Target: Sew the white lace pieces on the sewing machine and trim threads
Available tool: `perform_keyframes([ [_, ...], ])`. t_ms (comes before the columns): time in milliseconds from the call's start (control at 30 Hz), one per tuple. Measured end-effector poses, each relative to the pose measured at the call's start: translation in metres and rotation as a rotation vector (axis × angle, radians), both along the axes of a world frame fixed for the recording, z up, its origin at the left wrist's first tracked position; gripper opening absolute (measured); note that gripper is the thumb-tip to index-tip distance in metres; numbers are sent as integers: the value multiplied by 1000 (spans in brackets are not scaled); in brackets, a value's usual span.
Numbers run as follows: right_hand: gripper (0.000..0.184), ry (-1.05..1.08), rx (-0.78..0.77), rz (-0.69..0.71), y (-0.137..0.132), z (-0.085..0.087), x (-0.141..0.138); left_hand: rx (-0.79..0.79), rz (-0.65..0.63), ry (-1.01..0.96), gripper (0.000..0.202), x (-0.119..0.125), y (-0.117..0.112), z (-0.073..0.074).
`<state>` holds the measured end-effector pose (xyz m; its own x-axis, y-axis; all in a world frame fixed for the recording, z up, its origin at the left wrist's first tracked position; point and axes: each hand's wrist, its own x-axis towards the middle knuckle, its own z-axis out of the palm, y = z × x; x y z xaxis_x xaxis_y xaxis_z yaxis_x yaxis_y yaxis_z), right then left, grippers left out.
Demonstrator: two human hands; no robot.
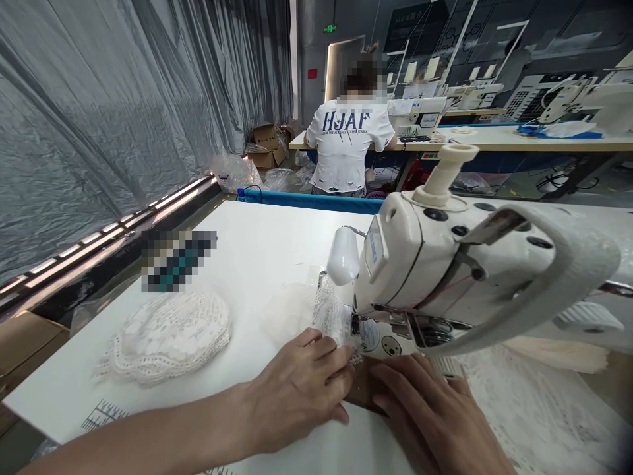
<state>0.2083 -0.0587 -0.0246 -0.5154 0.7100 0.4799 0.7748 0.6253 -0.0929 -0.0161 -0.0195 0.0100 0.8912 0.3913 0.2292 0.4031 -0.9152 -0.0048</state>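
Lace (330, 309) lay by the head of a sewing machine (395, 260), my left hand (301, 386) touching the lace's near edge, my right hand (430, 412) nearby; whether either gripped anything, I couldn't tell.

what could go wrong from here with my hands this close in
The left hand has its fingertips right by the presser foot, so a finger might get caught or pricked if the machine runs.
The lace by the foot looks thin and openwork, so it could snag or bunch.
The lace pile lies loose near the left forearm, which might brush it out of place.
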Motion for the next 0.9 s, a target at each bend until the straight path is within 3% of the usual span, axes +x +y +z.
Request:
perform_keyframes([
  [367, 28, -80, 0, 39, -3, -1, 3, 7, 1, 22, 37, 0, -2, 3],
  [900, 28, -22, -42, -4, -4, -5, 2, -22, 0, 15, 37, 1, -1, 2],
])
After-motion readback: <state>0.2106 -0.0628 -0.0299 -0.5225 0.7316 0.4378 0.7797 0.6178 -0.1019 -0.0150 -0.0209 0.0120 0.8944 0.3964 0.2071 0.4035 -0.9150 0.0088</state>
